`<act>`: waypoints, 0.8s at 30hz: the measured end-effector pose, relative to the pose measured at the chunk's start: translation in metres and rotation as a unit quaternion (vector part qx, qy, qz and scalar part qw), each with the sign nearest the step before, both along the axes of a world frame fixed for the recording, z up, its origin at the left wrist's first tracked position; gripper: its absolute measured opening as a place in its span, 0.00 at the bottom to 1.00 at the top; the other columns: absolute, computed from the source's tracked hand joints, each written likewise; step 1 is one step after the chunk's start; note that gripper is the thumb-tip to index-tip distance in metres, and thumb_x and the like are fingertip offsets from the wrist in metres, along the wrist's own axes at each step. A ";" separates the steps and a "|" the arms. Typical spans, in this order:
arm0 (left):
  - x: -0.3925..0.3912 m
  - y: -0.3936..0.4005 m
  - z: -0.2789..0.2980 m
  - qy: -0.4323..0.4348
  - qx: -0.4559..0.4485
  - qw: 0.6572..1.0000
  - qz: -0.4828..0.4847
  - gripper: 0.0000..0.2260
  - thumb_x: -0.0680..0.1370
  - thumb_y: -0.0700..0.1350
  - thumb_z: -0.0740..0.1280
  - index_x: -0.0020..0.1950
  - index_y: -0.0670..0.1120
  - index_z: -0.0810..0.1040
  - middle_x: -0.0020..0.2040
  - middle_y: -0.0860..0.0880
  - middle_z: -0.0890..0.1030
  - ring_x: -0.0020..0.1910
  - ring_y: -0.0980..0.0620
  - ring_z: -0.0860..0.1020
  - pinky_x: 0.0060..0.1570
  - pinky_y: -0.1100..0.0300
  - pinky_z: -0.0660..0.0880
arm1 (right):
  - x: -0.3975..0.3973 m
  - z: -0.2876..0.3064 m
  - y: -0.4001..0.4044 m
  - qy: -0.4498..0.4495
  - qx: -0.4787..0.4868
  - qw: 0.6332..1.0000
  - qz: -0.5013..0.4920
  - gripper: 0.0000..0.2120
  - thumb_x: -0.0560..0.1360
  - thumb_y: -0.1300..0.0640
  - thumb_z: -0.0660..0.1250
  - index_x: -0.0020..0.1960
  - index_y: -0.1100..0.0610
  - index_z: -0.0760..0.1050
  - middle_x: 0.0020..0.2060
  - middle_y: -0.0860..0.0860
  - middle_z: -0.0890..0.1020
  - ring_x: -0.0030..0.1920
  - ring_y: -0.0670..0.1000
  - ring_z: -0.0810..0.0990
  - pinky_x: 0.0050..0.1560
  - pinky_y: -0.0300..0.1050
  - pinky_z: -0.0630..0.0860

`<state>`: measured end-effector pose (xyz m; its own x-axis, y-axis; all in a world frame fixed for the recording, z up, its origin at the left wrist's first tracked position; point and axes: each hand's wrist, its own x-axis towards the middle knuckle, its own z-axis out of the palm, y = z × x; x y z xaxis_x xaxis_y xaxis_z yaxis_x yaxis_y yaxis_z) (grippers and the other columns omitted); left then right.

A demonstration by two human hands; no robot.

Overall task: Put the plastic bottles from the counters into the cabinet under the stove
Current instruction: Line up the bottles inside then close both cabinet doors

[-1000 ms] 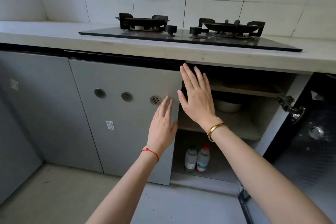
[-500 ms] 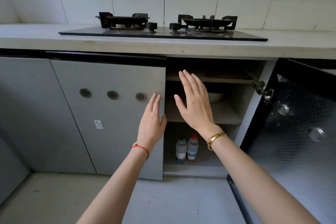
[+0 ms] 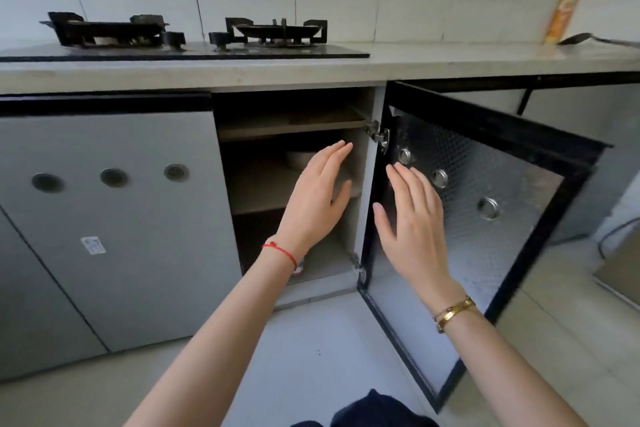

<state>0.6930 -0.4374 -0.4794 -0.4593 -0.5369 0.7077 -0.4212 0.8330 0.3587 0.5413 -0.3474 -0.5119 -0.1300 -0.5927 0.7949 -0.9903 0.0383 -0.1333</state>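
Note:
The cabinet (image 3: 360, 218) under the stove (image 3: 194, 42) stands open, its right door (image 3: 485, 198) swung out towards me. My left hand (image 3: 317, 198) is spread flat and empty in front of the cabinet's opening. Only a sliver of one plastic bottle (image 3: 300, 267) on the cabinet floor shows beside my left wrist, which hides the rest. My right hand (image 3: 414, 222) is also spread and empty, hovering in front of the door's inner face, near the hinge side. An orange bottle (image 3: 562, 14) stands blurred on the counter at the far right.
The left cabinet door (image 3: 114, 218) is shut. A pale bowl (image 3: 301, 158) sits on the middle shelf. A dark utensil handle (image 3: 578, 38) lies beside the orange bottle. The open door juts out over the floor on my right. A cardboard box (image 3: 620, 270) stands at the far right.
The view has swung right. Both hands moved right: the left from the shut door to the opening, the right from the opening to the open door. The bottles are now mostly hidden.

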 end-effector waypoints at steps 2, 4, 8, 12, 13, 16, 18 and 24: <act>-0.025 0.009 0.014 -0.003 -0.023 0.999 -0.040 0.24 0.80 0.42 0.62 0.76 0.45 0.63 0.75 0.47 0.66 0.76 0.51 0.62 0.76 0.55 0.61 | -0.019 -0.001 0.023 0.007 -0.014 0.999 -0.036 0.24 0.81 0.50 0.57 0.75 0.57 0.61 0.73 0.52 0.66 0.75 0.53 0.60 0.76 0.49 0.57; -0.052 0.019 0.027 -0.017 -0.043 0.996 -0.077 0.23 0.80 0.42 0.62 0.75 0.44 0.63 0.75 0.46 0.66 0.76 0.49 0.62 0.76 0.52 0.60 | -0.036 0.000 0.046 0.011 -0.032 0.997 -0.064 0.24 0.81 0.51 0.57 0.75 0.58 0.61 0.73 0.52 0.66 0.76 0.53 0.60 0.77 0.48 0.55; -0.106 0.038 0.052 -0.054 -0.064 0.987 -0.136 0.25 0.80 0.42 0.60 0.77 0.44 0.61 0.77 0.46 0.63 0.77 0.45 0.59 0.75 0.47 0.59 | -0.066 0.005 0.083 -0.016 -0.103 0.986 -0.131 0.26 0.81 0.51 0.57 0.76 0.59 0.58 0.73 0.54 0.65 0.75 0.55 0.61 0.76 0.50 0.57; -0.145 0.055 0.072 -0.066 -0.064 0.984 -0.151 0.25 0.81 0.42 0.57 0.78 0.47 0.58 0.78 0.50 0.61 0.78 0.46 0.56 0.74 0.42 0.58 | -0.090 0.007 0.101 -0.028 -0.133 0.968 -0.213 0.28 0.80 0.49 0.57 0.77 0.58 0.55 0.73 0.54 0.63 0.73 0.56 0.61 0.76 0.48 0.55; -0.153 0.057 0.075 -0.067 -0.056 0.985 -0.152 0.24 0.81 0.42 0.56 0.78 0.48 0.57 0.78 0.51 0.60 0.78 0.47 0.55 0.74 0.41 0.58 | -0.094 0.005 0.103 -0.037 -0.137 0.963 -0.231 0.28 0.80 0.49 0.57 0.76 0.58 0.55 0.72 0.55 0.63 0.73 0.56 0.62 0.75 0.49 0.56; -0.171 0.059 0.079 -0.087 -0.041 0.982 -0.160 0.23 0.82 0.43 0.54 0.78 0.49 0.58 0.77 0.52 0.62 0.79 0.47 0.54 0.75 0.39 0.55 | -0.103 0.001 0.106 -0.069 -0.128 0.954 -0.261 0.29 0.79 0.50 0.58 0.76 0.59 0.55 0.72 0.56 0.64 0.72 0.57 0.62 0.73 0.52 0.58; -0.175 0.058 0.078 -0.088 -0.042 0.981 -0.165 0.21 0.82 0.42 0.53 0.76 0.49 0.62 0.75 0.51 0.65 0.78 0.49 0.56 0.74 0.39 0.56 | -0.106 -0.001 0.105 -0.078 -0.104 0.956 -0.264 0.29 0.80 0.49 0.59 0.76 0.60 0.56 0.72 0.57 0.65 0.71 0.57 0.62 0.73 0.53 0.59; -0.165 0.050 0.069 -0.069 -0.080 0.982 -0.158 0.22 0.81 0.41 0.54 0.75 0.51 0.62 0.74 0.53 0.67 0.77 0.49 0.57 0.75 0.41 0.56 | -0.102 -0.007 0.103 -0.072 -0.095 0.973 -0.200 0.28 0.80 0.48 0.58 0.75 0.60 0.57 0.71 0.56 0.65 0.72 0.57 0.63 0.73 0.52 0.60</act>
